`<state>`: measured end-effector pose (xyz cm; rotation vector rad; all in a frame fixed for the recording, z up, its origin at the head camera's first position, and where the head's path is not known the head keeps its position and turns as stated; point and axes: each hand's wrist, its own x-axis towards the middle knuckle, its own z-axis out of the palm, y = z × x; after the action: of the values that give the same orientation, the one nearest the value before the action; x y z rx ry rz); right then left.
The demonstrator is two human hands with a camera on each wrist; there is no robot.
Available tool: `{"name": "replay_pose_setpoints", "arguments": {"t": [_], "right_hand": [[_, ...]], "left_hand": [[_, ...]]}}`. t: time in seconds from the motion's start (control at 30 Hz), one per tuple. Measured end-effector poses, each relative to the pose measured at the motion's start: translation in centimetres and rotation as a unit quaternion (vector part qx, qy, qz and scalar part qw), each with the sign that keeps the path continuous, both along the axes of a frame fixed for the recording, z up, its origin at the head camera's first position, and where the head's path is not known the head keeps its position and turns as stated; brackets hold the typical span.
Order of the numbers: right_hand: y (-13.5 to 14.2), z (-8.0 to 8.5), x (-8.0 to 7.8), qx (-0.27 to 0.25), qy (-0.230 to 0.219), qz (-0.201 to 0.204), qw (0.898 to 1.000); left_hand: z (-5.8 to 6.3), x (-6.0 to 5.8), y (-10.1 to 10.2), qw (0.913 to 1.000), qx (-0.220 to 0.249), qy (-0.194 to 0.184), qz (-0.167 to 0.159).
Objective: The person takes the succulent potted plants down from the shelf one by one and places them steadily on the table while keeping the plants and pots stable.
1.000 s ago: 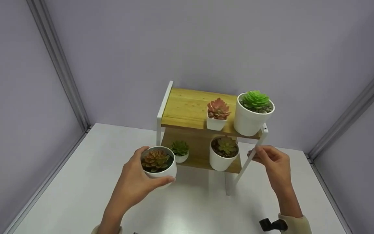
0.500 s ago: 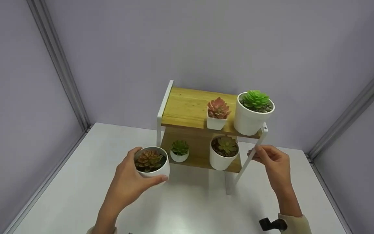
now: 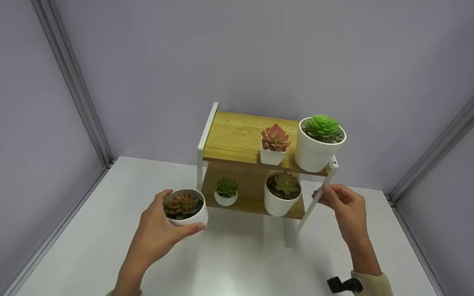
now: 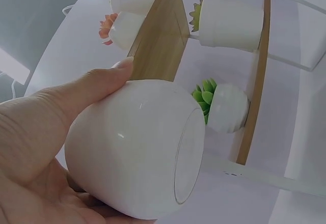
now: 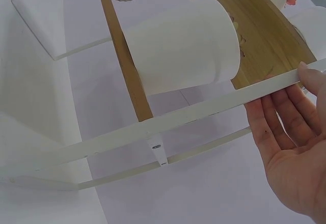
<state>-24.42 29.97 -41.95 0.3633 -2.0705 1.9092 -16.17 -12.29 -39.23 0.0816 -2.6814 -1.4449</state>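
Left hand [image 3: 154, 235] curled round the white pot [image 3: 184, 208] of rusty succulent, near-left, off the shelf | right hand [image 3: 346, 207] fingers straight against the white shelf leg [image 3: 312, 204] | far: wooden shelf [image 3: 237, 135] carrying four potted succulents.

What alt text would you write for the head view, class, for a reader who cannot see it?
A left hand holds a white pot with a brown succulent above a white table, while the right hand touches the white leg of a two-tier wooden shelf carrying four potted succulents.
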Motion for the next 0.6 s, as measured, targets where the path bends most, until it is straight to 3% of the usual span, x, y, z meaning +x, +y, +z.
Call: {"name": "replay_pose_setpoints", "arguments": {"t": [0.37,0.6], "right_hand": [[-0.4,0.0,0.0,-0.021,0.004,-0.023,0.999],[-0.2,-0.1,-0.1,-0.007,0.009,-0.010,1.000]], "left_hand": [[-0.8,-0.2,-1.0,0.9998,-0.006,-0.016,0.008],[-1.3,-0.5,-1.3,0.9996,-0.011,-0.023,0.008]]}}
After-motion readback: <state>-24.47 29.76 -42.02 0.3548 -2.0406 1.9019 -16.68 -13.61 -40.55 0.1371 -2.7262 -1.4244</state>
